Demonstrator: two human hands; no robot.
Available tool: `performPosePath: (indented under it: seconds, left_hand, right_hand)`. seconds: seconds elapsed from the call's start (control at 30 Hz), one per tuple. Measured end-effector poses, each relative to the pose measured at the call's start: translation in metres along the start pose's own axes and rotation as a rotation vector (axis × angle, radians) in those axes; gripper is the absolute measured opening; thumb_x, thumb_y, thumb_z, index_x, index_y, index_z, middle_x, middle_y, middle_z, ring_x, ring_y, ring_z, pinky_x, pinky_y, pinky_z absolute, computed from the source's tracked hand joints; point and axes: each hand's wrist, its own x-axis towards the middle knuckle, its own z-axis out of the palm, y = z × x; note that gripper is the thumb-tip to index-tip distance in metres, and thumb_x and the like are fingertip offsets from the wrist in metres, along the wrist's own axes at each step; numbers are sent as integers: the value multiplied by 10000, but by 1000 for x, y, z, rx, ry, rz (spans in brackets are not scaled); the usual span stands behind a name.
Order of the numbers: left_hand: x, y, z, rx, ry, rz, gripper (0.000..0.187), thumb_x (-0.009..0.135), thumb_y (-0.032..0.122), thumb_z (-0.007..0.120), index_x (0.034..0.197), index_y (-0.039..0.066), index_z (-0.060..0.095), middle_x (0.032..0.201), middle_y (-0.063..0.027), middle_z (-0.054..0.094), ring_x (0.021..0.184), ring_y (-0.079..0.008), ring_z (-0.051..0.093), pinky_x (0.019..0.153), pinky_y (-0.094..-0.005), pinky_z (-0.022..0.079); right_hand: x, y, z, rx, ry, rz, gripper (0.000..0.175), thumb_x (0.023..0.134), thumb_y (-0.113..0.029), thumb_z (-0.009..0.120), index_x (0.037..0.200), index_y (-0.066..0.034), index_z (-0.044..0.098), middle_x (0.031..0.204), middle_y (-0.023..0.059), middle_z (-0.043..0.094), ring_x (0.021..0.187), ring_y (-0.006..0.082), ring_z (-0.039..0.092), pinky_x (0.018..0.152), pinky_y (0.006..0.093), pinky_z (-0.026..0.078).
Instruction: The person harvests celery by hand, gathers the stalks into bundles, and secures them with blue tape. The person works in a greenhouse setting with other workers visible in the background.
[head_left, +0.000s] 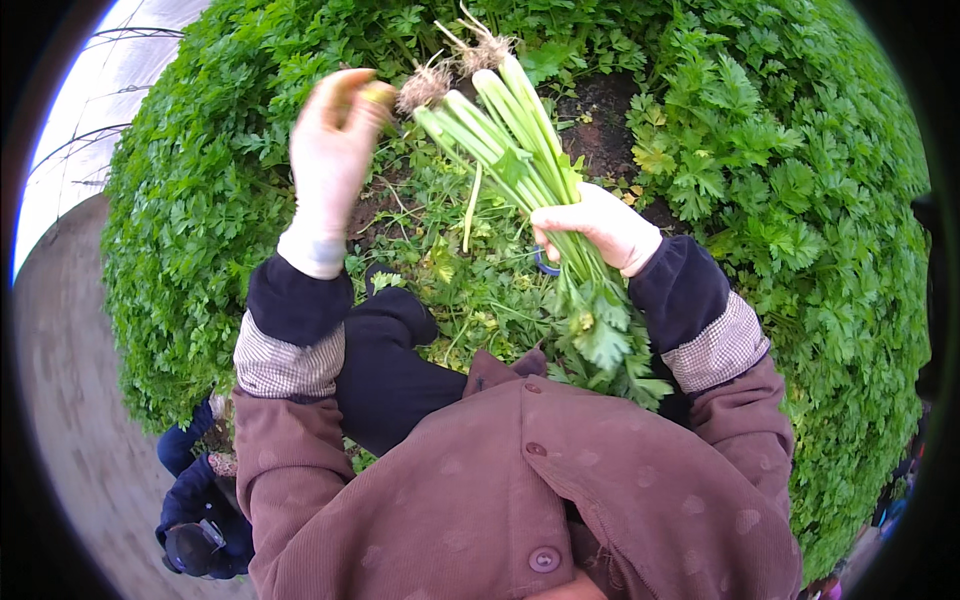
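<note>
My right hand, in a pale glove, grips a bunch of celery round its stalks. The root ends, with fine brown roots, point up and away from me, while the leaves hang towards my lap. My left hand, also gloved, is raised just left of the roots. Its fingers are curled, blurred and stained yellow-brown at the tips; whether they pinch anything is unclear. Just under the right hand shows part of a blue curved object.
Dense celery plants stand ahead and on both sides. Loose leaves and stems litter the ground before me, beside bare dark soil. Another person crouches at the lower left, near a pale path. Greenhouse film rises beyond.
</note>
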Motion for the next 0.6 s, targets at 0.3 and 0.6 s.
performPosePath:
  seconds: [0.3, 0.6]
  left_hand:
    - [19, -18, 17, 559, 115, 257, 143, 949, 182, 598, 1030, 104, 686, 814, -87, 720, 675, -227, 707, 629, -358, 569]
    - [-6, -17, 35, -533, -516, -416, 646, 913, 444, 702, 1391, 60, 498, 1244, -97, 657, 1172, -218, 592, 1053, -417, 426]
  right_hand:
    - [-4, 4, -1, -38, 57, -10, 254, 892, -144, 724, 1073, 6, 626, 835, 63, 657, 710, 140, 637, 646, 288, 544]
    - [5, 0, -1, 67, 32, -139, 347, 900, -198, 732, 1163, -14, 598, 919, 79, 689, 795, 165, 685, 744, 310, 575]
